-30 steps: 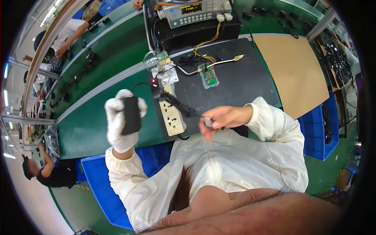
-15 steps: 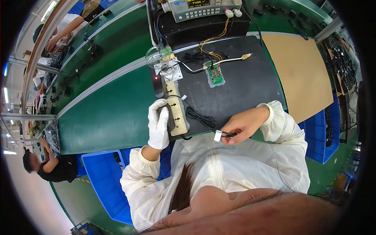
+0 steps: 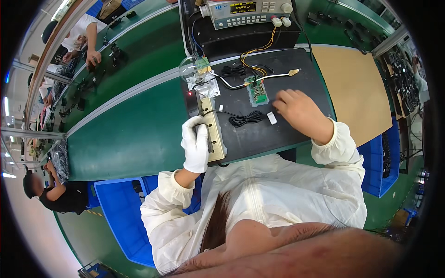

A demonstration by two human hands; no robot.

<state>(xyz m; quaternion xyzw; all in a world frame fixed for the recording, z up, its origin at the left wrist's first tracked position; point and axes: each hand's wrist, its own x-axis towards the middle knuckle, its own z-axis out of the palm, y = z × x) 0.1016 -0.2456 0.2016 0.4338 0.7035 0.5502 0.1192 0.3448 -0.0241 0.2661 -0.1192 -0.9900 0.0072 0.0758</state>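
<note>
My left hand point(image 3: 195, 144), in a white glove, is closed beside the cream power strip point(image 3: 215, 144). Its fingers curl round something dark, mostly hidden. My bare right hand point(image 3: 302, 113) hovers over the black mat with bent fingers, right of the green circuit board point(image 3: 258, 92). Whether its fingertips hold anything is hidden. Just left of them is a white label point(image 3: 271, 118) on a coiled black cable point(image 3: 245, 119), which runs from the strip's side. A black adapter point(image 3: 191, 103) with a red light stands at the strip's far end.
A test meter point(image 3: 250, 14) stands at the back, with yellow wires running to the board. A clear bulb point(image 3: 192, 69) sits at the mat's far left corner, and a white cable point(image 3: 273, 78) crosses the mat. Brown cardboard point(image 3: 354, 88) lies right; a blue bin point(image 3: 123, 217) stands left.
My right hand has moved up and away from my body, over the mat. The coiled cable and its label have shifted the same way. My left hand stays by the strip.
</note>
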